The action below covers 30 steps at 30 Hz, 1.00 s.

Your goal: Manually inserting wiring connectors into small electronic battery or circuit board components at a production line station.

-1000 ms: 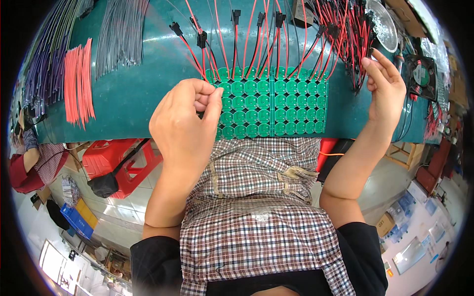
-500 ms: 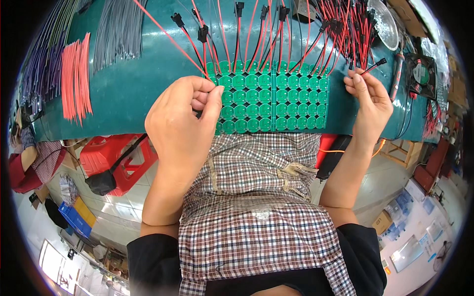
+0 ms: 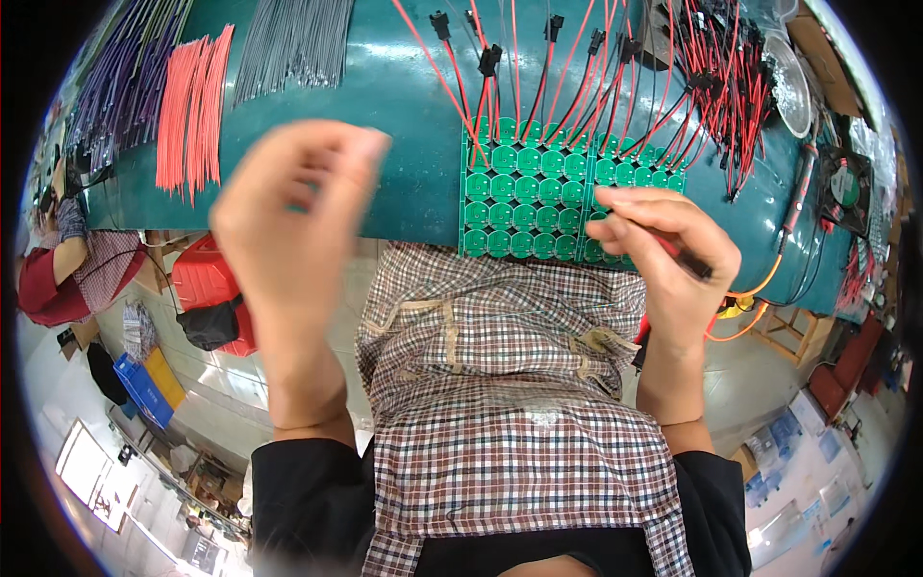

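My left hand [image 3: 298, 202] is blurred by motion above the table, left of the green circuit board panel [image 3: 524, 216]. Its fingers curl towards the thumb; whether they hold anything cannot be made out. Over the panel's lower right part, my right hand [image 3: 678, 250] is closed in a pinch on a red-and-black connector lead [image 3: 690, 263], whose black plug shows against the palm. The panel consists of several rows of round boards. Red and black wires [image 3: 548, 87] with black plugs rise from its far row, and a loose-looking red wire [image 3: 437, 72] slants from its far left corner.
Bundles of red wires [image 3: 192, 115], grey wires [image 3: 293, 48] and purple wires [image 3: 120, 91] lie at the left. At the right are a pile of connector leads [image 3: 735, 106], a clear dish [image 3: 790, 87], a soldering iron [image 3: 800, 192] and a small fan [image 3: 846, 188]. Another person's sleeve [image 3: 48, 279] shows far left.
My left hand has come away from the panel's far left corner and moved left. My right hand has swung in over the panel with the connector lead. The whole view has shifted.
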Tool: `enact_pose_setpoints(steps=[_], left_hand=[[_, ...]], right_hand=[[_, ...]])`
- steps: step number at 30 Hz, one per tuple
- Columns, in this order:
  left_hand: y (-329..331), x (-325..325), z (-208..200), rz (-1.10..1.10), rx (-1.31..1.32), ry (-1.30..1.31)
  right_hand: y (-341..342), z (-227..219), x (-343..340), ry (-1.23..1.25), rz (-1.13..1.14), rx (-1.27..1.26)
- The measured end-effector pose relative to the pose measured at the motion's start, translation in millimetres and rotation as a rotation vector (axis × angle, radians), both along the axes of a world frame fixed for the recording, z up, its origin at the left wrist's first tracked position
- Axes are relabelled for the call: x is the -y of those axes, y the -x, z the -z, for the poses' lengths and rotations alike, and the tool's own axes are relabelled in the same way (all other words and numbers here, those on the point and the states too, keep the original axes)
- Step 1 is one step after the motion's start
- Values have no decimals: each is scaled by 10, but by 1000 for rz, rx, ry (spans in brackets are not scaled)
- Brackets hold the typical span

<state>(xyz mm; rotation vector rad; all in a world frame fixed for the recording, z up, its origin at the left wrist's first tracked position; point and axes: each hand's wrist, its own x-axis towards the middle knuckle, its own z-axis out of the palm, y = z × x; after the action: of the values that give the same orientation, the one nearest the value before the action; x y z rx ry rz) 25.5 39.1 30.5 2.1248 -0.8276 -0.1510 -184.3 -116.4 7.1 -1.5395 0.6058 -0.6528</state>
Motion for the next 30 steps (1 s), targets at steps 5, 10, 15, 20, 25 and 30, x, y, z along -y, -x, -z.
enact_pose_setpoints(steps=[5,10,15,20,25,30], left_hand=[[-1106,-390,225,-364,308,-408],[-1899,-927,415,-404,427,-736],[-2492,-1417,739,-239,173,-555],[-2313,-1154,575,-245,240,-715],[-2230,-1058,465,-280,266,-824],[-2098,-919,309,-375,322,-656]], right_hand=[[-283,23,-99,-24,22,-67],[-502,64,-166,-145,30,-116],[-579,108,-225,-101,51,-125],[-586,122,-208,-90,24,-225],[-583,140,-234,-65,60,-268],[-587,158,-237,-42,80,-253]])
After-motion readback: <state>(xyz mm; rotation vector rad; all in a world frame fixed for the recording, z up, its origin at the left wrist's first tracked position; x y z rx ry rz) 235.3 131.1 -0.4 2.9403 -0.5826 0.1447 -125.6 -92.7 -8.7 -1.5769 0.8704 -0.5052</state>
